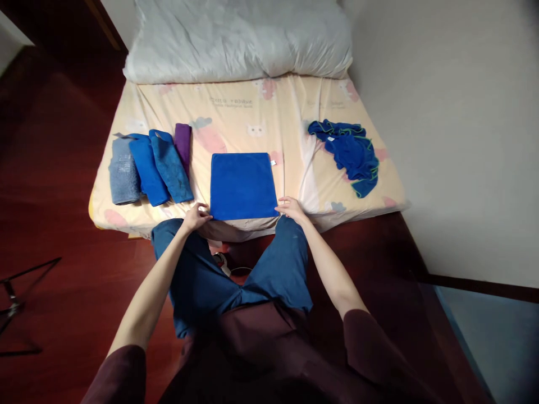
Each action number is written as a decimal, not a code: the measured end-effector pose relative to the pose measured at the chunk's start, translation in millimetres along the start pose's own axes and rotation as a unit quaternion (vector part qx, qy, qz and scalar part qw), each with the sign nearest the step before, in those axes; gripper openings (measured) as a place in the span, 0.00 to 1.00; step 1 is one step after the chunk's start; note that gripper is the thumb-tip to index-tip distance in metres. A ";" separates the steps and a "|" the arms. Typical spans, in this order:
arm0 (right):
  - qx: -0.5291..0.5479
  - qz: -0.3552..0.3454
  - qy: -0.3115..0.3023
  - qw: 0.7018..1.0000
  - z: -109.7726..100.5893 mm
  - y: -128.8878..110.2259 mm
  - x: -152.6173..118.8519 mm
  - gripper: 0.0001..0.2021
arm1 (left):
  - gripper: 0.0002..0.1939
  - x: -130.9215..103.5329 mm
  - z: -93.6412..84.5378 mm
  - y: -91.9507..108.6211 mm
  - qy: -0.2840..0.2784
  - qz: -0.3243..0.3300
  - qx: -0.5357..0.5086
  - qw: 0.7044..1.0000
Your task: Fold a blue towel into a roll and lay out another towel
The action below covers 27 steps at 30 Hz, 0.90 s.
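Blue cloth lies flat at the bed's near edge; left hand pinches its near-left corner, right hand pinches its near-right corner; 4 folded cloths lie toward the left edge

flat cloth royal blue | crumpled cloth blue, green edging | bedsheet pale yellow, cartoon print | pillow white

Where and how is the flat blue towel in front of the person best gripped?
Probably at the two near corners of the blue towel, coming from the bed's foot edge. It lies flat and square with those corners at the edge, where the left hand and right hand already rest.
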State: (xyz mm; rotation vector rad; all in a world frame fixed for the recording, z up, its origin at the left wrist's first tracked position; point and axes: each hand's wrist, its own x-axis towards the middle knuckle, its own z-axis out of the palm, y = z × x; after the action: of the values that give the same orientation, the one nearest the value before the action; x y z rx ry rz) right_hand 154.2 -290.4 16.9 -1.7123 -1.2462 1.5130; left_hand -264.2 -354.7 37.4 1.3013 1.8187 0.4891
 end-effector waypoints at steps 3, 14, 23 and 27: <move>0.015 0.007 0.021 1.000 4.8 -1.2 9.9 0.32 | 0.33 6.7 -0.5 4.3 0.002 -0.019 -0.014 1.000; -0.043 -0.014 0.143 0.989 17.2 -45.1 96.4 0.27 | 0.24 107.9 -15.9 51.1 0.101 -0.041 0.031 0.994; -0.100 -0.107 0.197 0.969 16.3 -71.7 236.8 0.16 | 0.21 227.0 -26.4 86.0 0.189 -0.009 0.014 0.982; -0.140 -0.166 0.184 0.959 18.4 -82.2 278.4 0.10 | 0.19 268.5 -26.2 82.2 0.204 0.012 -0.005 0.979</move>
State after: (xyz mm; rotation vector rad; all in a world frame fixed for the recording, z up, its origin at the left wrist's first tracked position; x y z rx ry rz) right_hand 97.9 -12.2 -46.5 -1.7442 -1.4989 0.8104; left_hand -269.7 -74.6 4.4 1.2842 2.1301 0.8263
